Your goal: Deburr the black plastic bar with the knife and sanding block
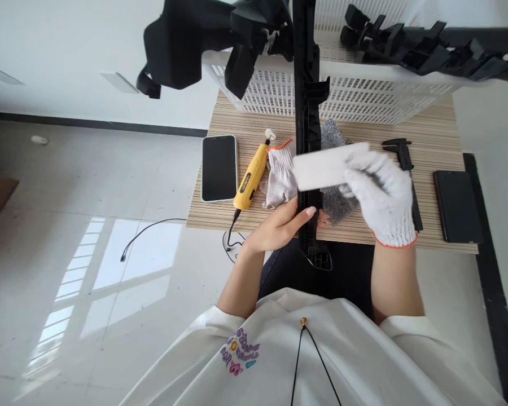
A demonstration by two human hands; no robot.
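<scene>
The left hand (281,225), bare, has its grip closed around a long black plastic bar (308,129) near the bar's lower end, thumb across the top face and fingertips showing on the far edge. The bar runs up and down the view, over the desk (440,132); its lower end reaches past the front edge above the person's lap, and its upper end passes above the rim of a white slatted basket (364,98) and out of view.

The right hand (381,189) wears a white knitted glove with an orange hem. Its grip is pinched on the right end of a flat white strip (322,167), slightly blurred, whose other end lies across the front of the bar. Whether strip and bar touch, I cannot tell.

Left of the bar lie a spare white glove (281,177), a yellow hand tool (252,175) with a white tip and a black cord, and a phone (219,168) with a pale edge. Right of it, a grey pad (338,203) sits partly under the strip and glove; beyond are a black caliper (406,163) and a black phone (458,206). Another black plastic piece (440,51) rests over the basket.
</scene>
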